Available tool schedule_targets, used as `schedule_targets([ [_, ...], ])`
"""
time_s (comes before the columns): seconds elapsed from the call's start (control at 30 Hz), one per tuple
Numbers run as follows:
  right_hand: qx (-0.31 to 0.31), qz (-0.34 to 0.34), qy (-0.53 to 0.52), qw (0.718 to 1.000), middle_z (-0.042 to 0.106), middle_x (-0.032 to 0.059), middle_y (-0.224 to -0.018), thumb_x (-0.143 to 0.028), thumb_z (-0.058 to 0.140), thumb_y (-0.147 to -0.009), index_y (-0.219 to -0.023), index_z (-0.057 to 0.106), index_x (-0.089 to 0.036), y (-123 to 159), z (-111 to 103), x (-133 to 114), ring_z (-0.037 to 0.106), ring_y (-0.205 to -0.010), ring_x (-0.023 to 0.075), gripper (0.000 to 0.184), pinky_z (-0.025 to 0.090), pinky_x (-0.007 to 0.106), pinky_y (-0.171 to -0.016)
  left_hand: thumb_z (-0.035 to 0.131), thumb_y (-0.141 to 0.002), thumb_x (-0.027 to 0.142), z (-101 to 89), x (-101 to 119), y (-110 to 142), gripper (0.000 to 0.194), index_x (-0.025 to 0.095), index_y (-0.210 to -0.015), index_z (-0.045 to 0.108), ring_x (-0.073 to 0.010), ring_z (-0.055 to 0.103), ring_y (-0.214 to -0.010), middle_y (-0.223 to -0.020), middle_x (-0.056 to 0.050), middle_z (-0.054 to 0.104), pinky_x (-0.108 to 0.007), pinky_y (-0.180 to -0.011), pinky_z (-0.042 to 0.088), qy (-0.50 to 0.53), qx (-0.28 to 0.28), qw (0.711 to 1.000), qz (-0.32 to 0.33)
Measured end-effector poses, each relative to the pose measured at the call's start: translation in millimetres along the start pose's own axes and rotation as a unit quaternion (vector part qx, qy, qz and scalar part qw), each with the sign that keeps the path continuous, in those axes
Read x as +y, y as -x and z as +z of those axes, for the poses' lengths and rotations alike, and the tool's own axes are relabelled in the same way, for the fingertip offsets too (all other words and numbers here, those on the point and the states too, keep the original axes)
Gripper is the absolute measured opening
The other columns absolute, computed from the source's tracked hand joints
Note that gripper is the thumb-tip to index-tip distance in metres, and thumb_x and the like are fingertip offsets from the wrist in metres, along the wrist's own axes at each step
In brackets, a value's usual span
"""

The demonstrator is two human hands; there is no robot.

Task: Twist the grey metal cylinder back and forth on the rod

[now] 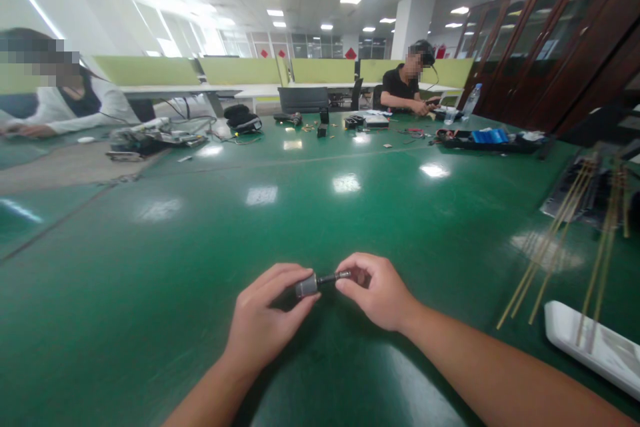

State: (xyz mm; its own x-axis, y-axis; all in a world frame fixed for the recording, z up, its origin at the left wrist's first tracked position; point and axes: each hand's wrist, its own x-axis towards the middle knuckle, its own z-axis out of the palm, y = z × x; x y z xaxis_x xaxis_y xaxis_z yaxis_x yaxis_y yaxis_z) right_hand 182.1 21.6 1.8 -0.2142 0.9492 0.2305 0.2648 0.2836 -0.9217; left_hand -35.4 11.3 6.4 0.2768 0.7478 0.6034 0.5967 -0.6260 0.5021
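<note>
My left hand (273, 310) is closed on a small grey cylinder (306, 287), pinching it between the thumb and fingers. A thin dark shaft (327, 278) with a metallic end projects from the cylinder toward the right. At that metallic end, the thumb and fingertips of my right hand (377, 288) are pinched together around the shaft. Both hands are just above the green tabletop (210, 227), close to its near side. What exact kind of part this is, I cannot make out. The tip of the shaft is partly hidden by my right fingers.
Thin bamboo-coloured sticks (550, 247) slant at the right, above a white tray (563, 327). Across the table lie electronic parts (145, 139), a black pouch (243, 120) and a black tray with blue items (490, 138). Two other people sit at the far side, one left, one right.
</note>
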Motion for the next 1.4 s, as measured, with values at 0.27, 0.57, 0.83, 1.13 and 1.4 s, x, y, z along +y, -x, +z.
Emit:
schedule_targets([
  [0.27, 0.007, 0.011, -0.007, 1.000, 0.062, -0.0012, -0.067, -0.020, 0.067, -0.079, -0.084, 0.070, -0.018, -1.0, -1.7, 0.3, 0.052, -0.060, 0.0122, 0.007, 0.040, 0.024, -0.057, 0.074, -0.084, 0.026, 1.1, 1.3, -2.7, 0.022, 0.027, -0.106, 0.068, -0.0146, 0.064, -0.093, -0.102, 0.001, 0.067, -0.024, -0.085, 0.049, 0.009, 0.002, 1.000, -0.007],
  [0.57, 0.011, 0.018, -0.012, 1.000, 0.063, -0.0009, -0.067, -0.020, 0.066, -0.078, -0.084, 0.070, -0.017, -1.9, -3.1, 3.1, 0.053, -0.060, 0.0122, 0.007, 0.040, 0.024, -0.058, 0.074, -0.084, 0.026, 1.4, -0.6, -2.9, 0.023, 0.028, -0.106, 0.068, -0.0128, 0.063, -0.092, -0.102, 0.003, 0.067, -0.022, -0.084, 0.048, 0.009, 0.008, 1.000, -0.006],
  [0.83, 0.017, 0.014, -0.017, 1.000, 0.063, -0.0008, -0.068, -0.021, 0.067, -0.078, -0.083, 0.070, -0.017, -2.0, -3.3, 3.2, 0.054, -0.060, 0.0125, 0.007, 0.040, 0.024, -0.059, 0.075, -0.083, 0.027, 0.3, -0.2, -3.7, 0.023, 0.029, -0.105, 0.068, -0.0130, 0.063, -0.092, -0.101, 0.003, 0.067, -0.022, -0.084, 0.048, 0.009, 0.011, 1.000, -0.013],
  [1.13, 0.022, 0.021, -0.028, 0.999, 0.062, -0.0008, -0.066, -0.021, 0.066, -0.077, -0.082, 0.069, -0.016, -2.3, -3.3, 2.1, 0.053, -0.059, 0.0123, 0.008, 0.040, 0.025, -0.058, 0.075, -0.083, 0.027, -0.4, -1.0, -3.8, 0.023, 0.029, -0.106, 0.068, -0.0128, 0.063, -0.093, -0.102, 0.003, 0.067, -0.022, -0.086, 0.048, 0.008, 0.008, 1.000, -0.014],
  [1.4, 0.024, 0.024, -0.030, 0.999, 0.062, -0.0013, -0.066, -0.022, 0.067, -0.077, -0.083, 0.069, -0.017, -2.8, -3.2, 3.2, 0.052, -0.059, 0.0122, 0.008, 0.039, 0.024, -0.057, 0.075, -0.083, 0.027, -1.1, -2.8, -2.6, 0.022, 0.028, -0.105, 0.068, -0.0147, 0.063, -0.093, -0.102, 0.002, 0.067, -0.025, -0.085, 0.049, 0.009, 0.008, 1.000, -0.021],
])
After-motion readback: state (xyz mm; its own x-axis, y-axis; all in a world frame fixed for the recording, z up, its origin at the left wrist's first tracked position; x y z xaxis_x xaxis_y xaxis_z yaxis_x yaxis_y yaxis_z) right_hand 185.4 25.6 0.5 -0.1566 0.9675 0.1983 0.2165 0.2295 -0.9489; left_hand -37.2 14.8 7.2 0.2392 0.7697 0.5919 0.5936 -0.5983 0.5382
